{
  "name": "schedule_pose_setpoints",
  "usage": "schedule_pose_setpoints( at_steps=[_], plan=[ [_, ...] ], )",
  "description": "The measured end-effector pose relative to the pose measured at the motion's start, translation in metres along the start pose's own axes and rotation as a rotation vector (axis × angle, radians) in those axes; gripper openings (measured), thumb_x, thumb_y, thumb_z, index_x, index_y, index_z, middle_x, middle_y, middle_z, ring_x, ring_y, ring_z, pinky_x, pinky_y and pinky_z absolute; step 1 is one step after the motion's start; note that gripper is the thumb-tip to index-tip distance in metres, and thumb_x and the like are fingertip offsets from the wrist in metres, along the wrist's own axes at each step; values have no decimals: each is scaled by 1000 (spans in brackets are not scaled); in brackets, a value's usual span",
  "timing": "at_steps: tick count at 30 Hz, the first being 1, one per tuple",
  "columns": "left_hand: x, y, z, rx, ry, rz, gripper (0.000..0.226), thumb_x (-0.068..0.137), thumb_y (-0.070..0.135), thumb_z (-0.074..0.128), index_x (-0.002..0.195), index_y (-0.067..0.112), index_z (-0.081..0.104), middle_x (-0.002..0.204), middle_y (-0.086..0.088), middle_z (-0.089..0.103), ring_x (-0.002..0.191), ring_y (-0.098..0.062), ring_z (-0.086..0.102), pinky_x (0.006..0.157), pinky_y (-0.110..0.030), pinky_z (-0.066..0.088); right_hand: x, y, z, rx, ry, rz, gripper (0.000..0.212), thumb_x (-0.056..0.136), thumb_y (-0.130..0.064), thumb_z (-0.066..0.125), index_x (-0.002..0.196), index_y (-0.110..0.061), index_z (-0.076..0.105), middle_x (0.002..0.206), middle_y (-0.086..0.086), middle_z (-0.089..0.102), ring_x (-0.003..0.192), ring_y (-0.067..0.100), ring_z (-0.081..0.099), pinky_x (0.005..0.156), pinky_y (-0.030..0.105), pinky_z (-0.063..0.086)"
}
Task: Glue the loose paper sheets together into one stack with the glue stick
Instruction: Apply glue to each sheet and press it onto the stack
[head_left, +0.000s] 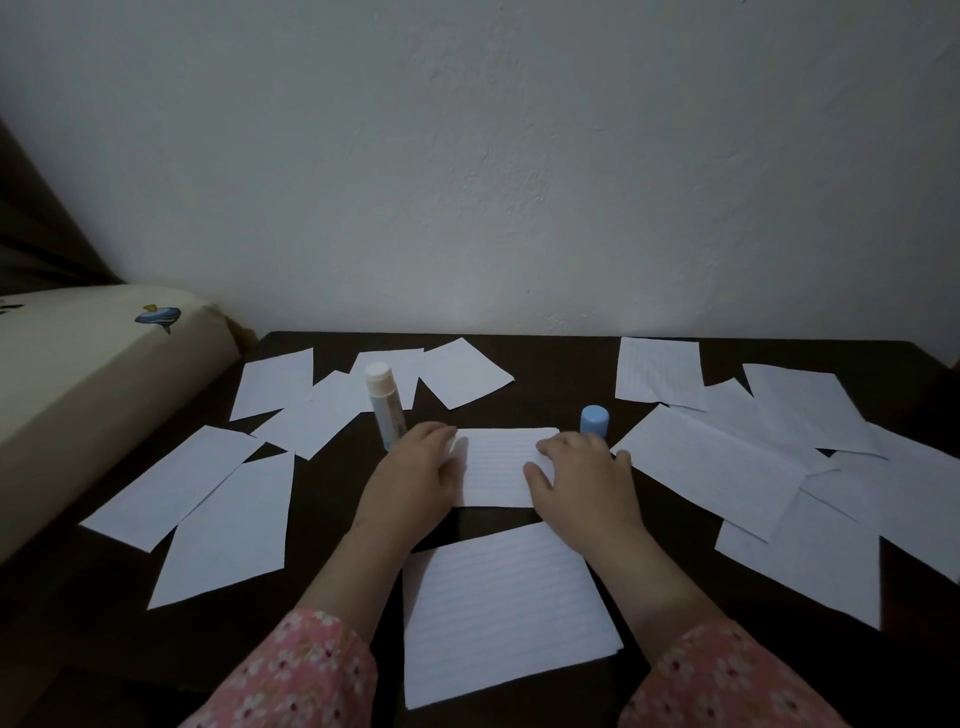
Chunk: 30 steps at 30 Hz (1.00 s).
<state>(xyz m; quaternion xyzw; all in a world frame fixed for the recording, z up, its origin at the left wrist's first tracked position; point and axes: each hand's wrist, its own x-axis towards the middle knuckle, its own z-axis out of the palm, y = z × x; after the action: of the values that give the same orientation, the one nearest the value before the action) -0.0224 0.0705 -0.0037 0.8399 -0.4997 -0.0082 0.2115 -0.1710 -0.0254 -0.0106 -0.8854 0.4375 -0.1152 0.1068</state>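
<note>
Both the left hand (415, 467) and right hand (582, 478) press flat, fingers spread, on the small lined white paper sheet (498, 467), likely bonding it (uncapped white glue stick (385, 402) stands upright just beside).

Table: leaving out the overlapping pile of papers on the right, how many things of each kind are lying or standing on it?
Plain paper sheets on the left: 6
Lined paper sheets in the middle: 2
Glue stick, standing uncapped: 1
Blue cap: 1
Total: 10
</note>
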Motion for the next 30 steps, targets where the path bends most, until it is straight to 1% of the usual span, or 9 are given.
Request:
schedule_pose_setpoints(
  at_steps=[2,6,8,10,14,18,23,26,30],
  plan=[
    [7,-1,6,35,-32,14,48,96,29,50,143,26,40,152,6,33,139,-14,31,112,-36,33,3,4,-2,37,-28,-59,50,96,-50,42,141,-27,43,146,-5,39,133,15,32,113,47,26],
    [15,-3,10,41,-249,22,49,101,31,37,149,31,24,159,8,14,147,-19,7,116,-46,18,-3,19,-12,152,-192,-168,74,81,-68,56,145,-40,32,152,-12,26,139,12,21,117,48,18],
    [18,-3,8,50,-286,23,49,102,32,35,150,31,24,159,8,14,147,-18,7,116,-46,17,-7,25,-15,147,-240,-183,82,74,-70,62,145,-43,31,154,-14,22,141,11,18,116,44,16],
    [21,-3,6,31,-276,13,50,100,31,40,149,27,27,157,7,21,145,-16,15,115,-42,20,-9,27,-16,192,-227,-155,84,72,-68,66,144,-42,33,154,-16,23,141,11,19,115,41,18],
    [22,5,2,39,-251,-60,60,95,35,52,149,24,27,153,4,31,139,-17,31,110,-41,33,-13,27,-13,277,-62,-137,66,77,-56,69,136,-36,48,145,-16,38,134,6,29,111,33,25],
    [20,8,-2,81,-231,-78,62,93,40,55,148,25,30,149,2,35,135,-20,36,108,-41,37,-20,34,-12,270,29,-203,41,77,-57,68,113,-38,63,122,-22,49,115,-2,37,101,27,30],
    [19,13,-5,125,-289,-150,59,94,40,53,145,20,34,146,-8,36,131,-26,38,105,-39,38,-29,44,-12,294,-45,-228,38,71,-61,71,103,-42,69,113,-27,48,110,-5,35,95,25,24],
    [18,17,-7,227,-277,-128,51,94,41,51,138,15,43,139,-10,42,126,-27,40,103,-38,39,-30,46,-12,266,19,-190,37,74,-58,71,106,-40,68,114,-24,49,111,-3,36,96,27,25],
    [16,17,-5,242,-310,-187,51,94,46,50,134,14,47,137,-11,38,123,-25,41,104,-39,40,-33,50,-12,177,144,-140,32,78,-56,68,103,-35,72,106,-20,48,102,0,36,91,25,29]
  ],
)
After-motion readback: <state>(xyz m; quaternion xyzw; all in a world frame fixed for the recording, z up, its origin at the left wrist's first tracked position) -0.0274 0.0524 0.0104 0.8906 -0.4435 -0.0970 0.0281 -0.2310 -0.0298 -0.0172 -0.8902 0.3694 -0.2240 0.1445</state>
